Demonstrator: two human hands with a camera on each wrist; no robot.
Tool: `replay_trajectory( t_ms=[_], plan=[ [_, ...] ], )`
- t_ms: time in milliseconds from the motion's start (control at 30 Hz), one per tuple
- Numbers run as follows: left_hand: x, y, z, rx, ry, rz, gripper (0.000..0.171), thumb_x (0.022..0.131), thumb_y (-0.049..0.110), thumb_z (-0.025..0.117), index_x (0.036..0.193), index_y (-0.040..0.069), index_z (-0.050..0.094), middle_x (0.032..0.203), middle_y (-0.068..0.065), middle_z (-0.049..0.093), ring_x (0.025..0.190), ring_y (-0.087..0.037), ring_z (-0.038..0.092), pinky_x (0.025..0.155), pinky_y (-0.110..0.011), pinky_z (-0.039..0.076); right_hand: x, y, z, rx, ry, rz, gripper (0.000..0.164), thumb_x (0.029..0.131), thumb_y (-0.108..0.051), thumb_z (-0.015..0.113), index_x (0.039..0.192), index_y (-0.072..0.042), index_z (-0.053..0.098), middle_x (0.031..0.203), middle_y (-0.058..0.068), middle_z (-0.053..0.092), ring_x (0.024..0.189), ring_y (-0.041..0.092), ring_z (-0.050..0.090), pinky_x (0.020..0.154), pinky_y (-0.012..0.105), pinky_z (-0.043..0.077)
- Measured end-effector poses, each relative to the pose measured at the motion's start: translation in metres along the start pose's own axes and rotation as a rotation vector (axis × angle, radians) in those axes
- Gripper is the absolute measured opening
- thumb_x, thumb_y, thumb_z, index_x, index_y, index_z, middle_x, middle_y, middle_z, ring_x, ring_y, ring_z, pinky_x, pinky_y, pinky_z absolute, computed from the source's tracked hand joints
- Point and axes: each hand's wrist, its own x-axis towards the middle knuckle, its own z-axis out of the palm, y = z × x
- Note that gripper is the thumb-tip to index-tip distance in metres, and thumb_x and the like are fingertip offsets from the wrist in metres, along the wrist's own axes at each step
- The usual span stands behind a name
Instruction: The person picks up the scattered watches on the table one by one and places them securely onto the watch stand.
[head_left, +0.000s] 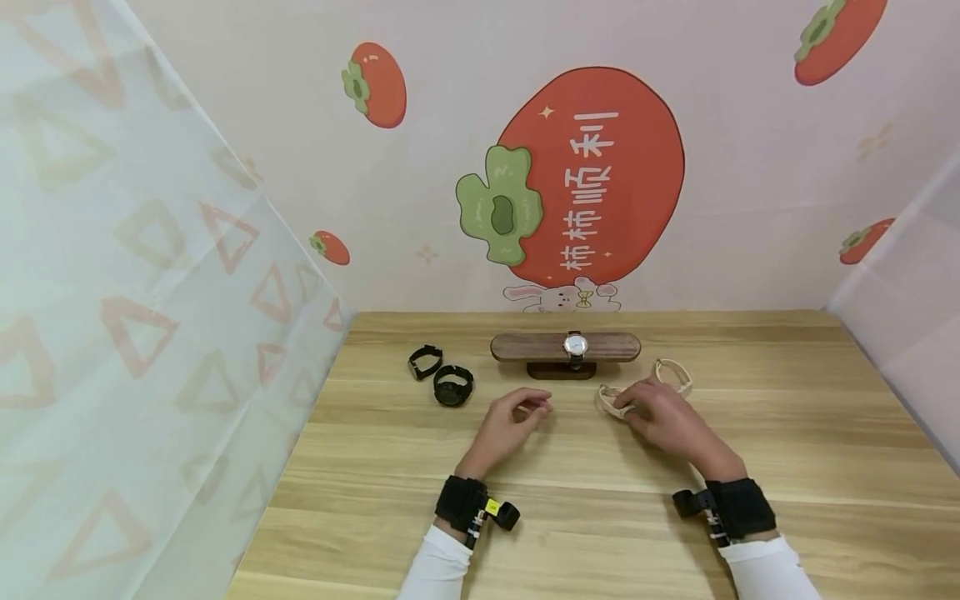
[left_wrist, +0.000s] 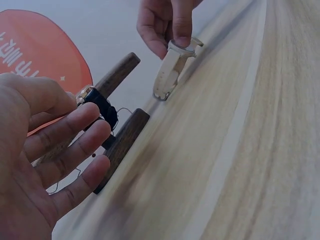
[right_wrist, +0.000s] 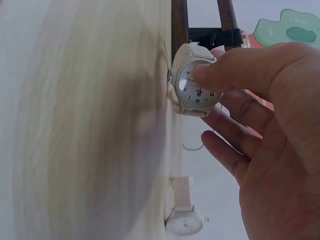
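Observation:
My right hand [head_left: 667,421] pinches a cream-strapped wristwatch [right_wrist: 192,97] with a round white dial, the thumb lying across the dial and the fingers behind it. In the left wrist view its strap hangs down in a closed loop, low by the tabletop. A second pale watch [right_wrist: 184,222] lies on the table just beyond this hand. My left hand [head_left: 504,425] holds nothing; its fingers are loosely bent, in front of a dark wooden watch stand [head_left: 517,347]. On the stand's bar sits a watch [head_left: 575,344] with a white dial and black strap.
Two black wristbands are on the table left of the stand: a round-faced black watch [head_left: 450,392] and a slimmer black band [head_left: 415,367]. The wooden table [head_left: 570,533] ends at a back wall [head_left: 735,167] printed with persimmons; another patterned wall [head_left: 150,275] rises on the left.

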Motion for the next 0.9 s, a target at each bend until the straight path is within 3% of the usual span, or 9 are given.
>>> replay_trajectory(
  t_ms=[200,433,633,900],
  plan=[
    [0.007,0.003,0.005,0.009,-0.003,0.053,0.034,0.106,0.017,0.068,0.137,0.004,0.069,0.124,-0.007,0.075,0.113,-0.022,0.071,0.094,-0.027,0.061,0.007,-0.012,0.005,0.044,-0.023,-0.009,0.027,0.087,0.005,0.077,0.108,-0.012,0.079,0.111,0.004,0.080,0.109,0.031,0.074,0.096,0.054,0.059],
    [0.016,0.009,0.012,0.033,0.015,0.129,0.034,0.103,0.005,0.071,0.137,0.005,0.069,0.137,-0.007,0.065,0.127,-0.029,0.064,0.103,-0.041,0.060,0.021,-0.029,0.008,0.178,-0.070,0.023,0.022,0.097,0.001,0.071,0.114,-0.010,0.080,0.116,0.004,0.079,0.114,0.031,0.072,0.098,0.055,0.059],
    [0.019,0.013,0.019,0.040,-0.029,0.128,0.049,0.097,-0.001,0.075,0.144,0.010,0.065,0.145,-0.004,0.062,0.137,-0.023,0.059,0.112,-0.039,0.055,0.028,-0.036,0.011,0.251,-0.084,0.050,0.022,0.100,-0.005,0.071,0.119,-0.014,0.079,0.120,0.003,0.079,0.118,0.030,0.071,0.100,0.054,0.058],
    [0.021,0.018,0.025,0.043,-0.063,0.084,0.059,0.097,0.008,0.078,0.151,0.022,0.059,0.146,-0.002,0.062,0.132,-0.023,0.062,0.113,-0.042,0.054,0.034,-0.042,0.011,0.314,-0.065,0.049,0.023,0.102,-0.007,0.071,0.122,-0.014,0.078,0.121,0.003,0.079,0.120,0.030,0.071,0.103,0.055,0.057]
  ],
)
